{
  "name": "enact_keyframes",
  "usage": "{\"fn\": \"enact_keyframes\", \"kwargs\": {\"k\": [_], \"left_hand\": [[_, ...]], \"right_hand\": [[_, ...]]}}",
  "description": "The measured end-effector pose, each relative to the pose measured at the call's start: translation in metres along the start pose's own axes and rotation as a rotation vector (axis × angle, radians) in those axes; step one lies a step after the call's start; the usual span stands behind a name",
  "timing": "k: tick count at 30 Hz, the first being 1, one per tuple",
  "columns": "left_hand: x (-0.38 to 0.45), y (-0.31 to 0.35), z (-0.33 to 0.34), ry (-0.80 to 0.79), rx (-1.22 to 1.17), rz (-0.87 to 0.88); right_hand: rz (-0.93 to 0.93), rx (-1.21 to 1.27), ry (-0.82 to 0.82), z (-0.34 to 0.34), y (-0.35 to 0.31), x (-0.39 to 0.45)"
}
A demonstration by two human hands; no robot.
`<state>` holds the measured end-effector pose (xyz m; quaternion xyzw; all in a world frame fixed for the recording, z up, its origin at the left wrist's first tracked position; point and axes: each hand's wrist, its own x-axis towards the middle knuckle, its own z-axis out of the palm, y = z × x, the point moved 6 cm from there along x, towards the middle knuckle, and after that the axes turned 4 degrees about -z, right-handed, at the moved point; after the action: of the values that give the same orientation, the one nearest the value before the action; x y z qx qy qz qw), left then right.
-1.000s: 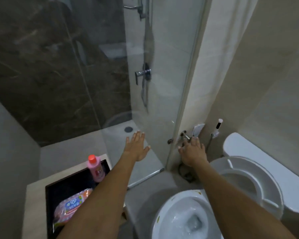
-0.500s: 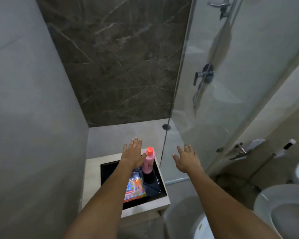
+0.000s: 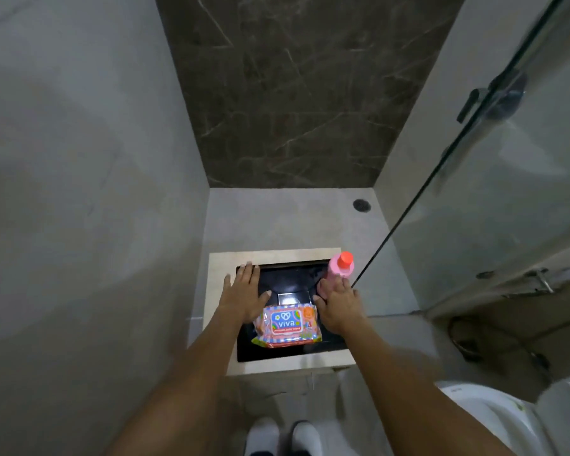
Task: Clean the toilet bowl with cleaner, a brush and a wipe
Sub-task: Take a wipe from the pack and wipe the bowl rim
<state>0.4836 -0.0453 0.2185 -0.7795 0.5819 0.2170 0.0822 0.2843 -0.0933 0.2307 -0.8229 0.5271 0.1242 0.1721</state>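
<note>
Both hands empty, fingers spread flat. Right hand (image 3: 338,309) reaches to base of pink cleaner bottle (image 3: 339,269); contact unclear. Left hand (image 3: 244,296) hovers over black tray (image 3: 326,345), far-left corner. Tray set in beige stand (image 3: 219,284). Bottle upright in far-right corner, orange cap up. Wipes pack (image 3: 287,325) flat in tray between hands, long axis left-right, label up. Toilet bowl (image 3: 500,419) lower right.
</note>
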Motion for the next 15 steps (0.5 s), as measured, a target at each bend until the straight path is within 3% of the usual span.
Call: {"fn": "enact_keyframes", "kwargs": {"k": [7,15], "left_hand": [[0.017,-0.014,0.106,-0.172,-0.009,-0.037],[0.066,-0.009,0.215,-0.212,-0.022,-0.014]], "right_hand": [[-0.062,-0.04,-0.205,0.1,0.008,0.026],[-0.17,-0.104,-0.259,0.193,0.023,0.072]]}}
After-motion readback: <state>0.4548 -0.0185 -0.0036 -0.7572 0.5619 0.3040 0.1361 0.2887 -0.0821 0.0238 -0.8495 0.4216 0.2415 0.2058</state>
